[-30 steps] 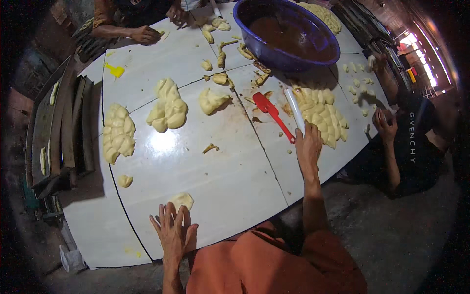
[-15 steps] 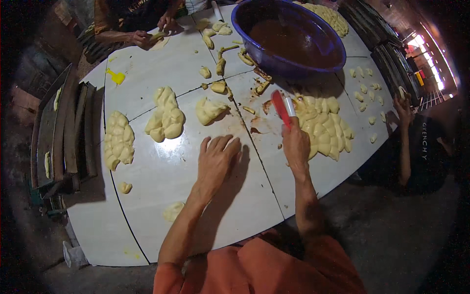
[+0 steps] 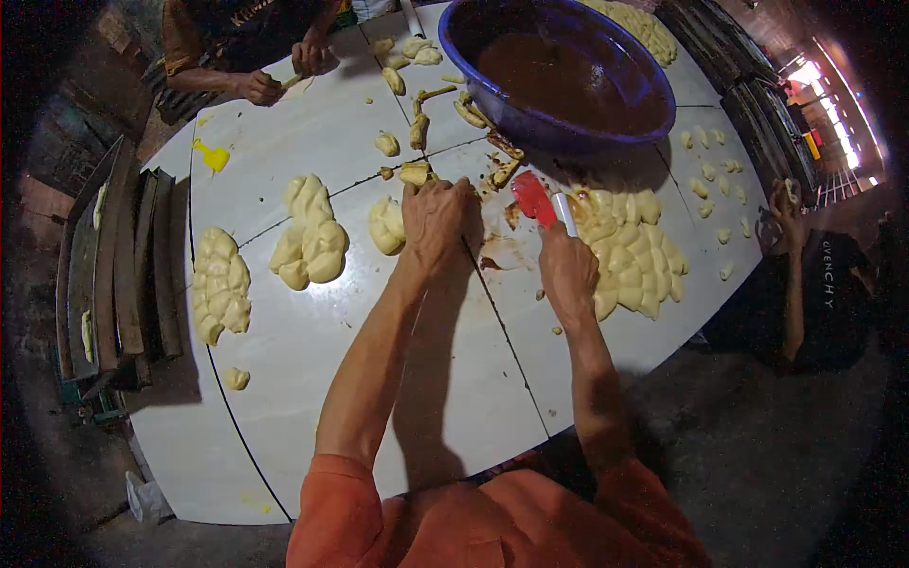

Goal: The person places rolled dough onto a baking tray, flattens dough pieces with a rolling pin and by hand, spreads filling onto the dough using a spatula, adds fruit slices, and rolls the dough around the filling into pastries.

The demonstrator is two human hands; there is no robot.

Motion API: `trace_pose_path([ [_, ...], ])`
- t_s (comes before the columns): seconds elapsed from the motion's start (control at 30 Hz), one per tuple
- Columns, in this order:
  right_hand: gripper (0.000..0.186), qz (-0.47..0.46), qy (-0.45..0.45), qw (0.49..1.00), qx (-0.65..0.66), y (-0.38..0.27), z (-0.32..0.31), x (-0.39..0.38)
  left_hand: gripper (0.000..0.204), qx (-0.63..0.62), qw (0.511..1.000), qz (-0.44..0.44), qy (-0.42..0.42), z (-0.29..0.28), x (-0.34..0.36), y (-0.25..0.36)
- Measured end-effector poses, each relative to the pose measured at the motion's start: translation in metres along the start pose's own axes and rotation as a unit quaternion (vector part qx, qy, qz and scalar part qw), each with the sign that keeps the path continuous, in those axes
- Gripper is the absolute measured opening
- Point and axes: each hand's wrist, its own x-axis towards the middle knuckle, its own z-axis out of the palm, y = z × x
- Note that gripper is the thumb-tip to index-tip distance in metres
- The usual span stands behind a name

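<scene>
Red spatula (image 3: 533,199) plus white rod (image 3: 564,215), both in the right hand (image 3: 569,272), right of the worktop's (image 3: 284,417) middle, closer to the far edge than the near one. Long axes roughly side by side, out of the fist toward the far edge, slight lean left. Blade on the left, rod on the right; can't tell if touching. Right grip: closed round both, back of the hand up.

Left hand (image 3: 438,213) off to the blade's left, apart from it, reaching about as far toward the far edge. Fingers bent and close together, tips hidden; can't tell if pinching anything. Pale dough stub (image 3: 414,173) right at the fingertips, dough lump (image 3: 385,227) just left of the wrist.

In the way: brown-stained scraps (image 3: 506,170) beyond the blade, then purple basin (image 3: 559,135) with brown contents (big one, blocks most of that side). Bed of dough pieces (image 3: 639,251) just beside the rod, so tight on the right.

Farther out: dough mound (image 3: 311,237) left of the lump, dark trays (image 3: 131,284) stacked at the left edge. Co-worker's hand (image 3: 260,87) near the far-left corner, well apart.
</scene>
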Motion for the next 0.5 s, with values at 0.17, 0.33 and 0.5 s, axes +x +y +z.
trace_pose_path([
  [0.17,0.035,-0.127,-0.033,0.991,-0.013,0.017,0.001,-0.032,0.049,-0.088,0.996,0.002,0.027,-0.032,-0.024,-0.012],
  [0.33,0.039,-0.152,-0.049,0.987,0.034,0.045,0.008,-0.059,0.052,-0.14,0.989,-0.019,0.037,-0.083,-0.068,-0.016],
  [0.5,0.042,-0.03,-0.027,0.986,0.162,0.041,0.023,-0.095,0.032,-0.172,0.975,-0.083,0.113,-0.12,-0.136,-0.032],
])
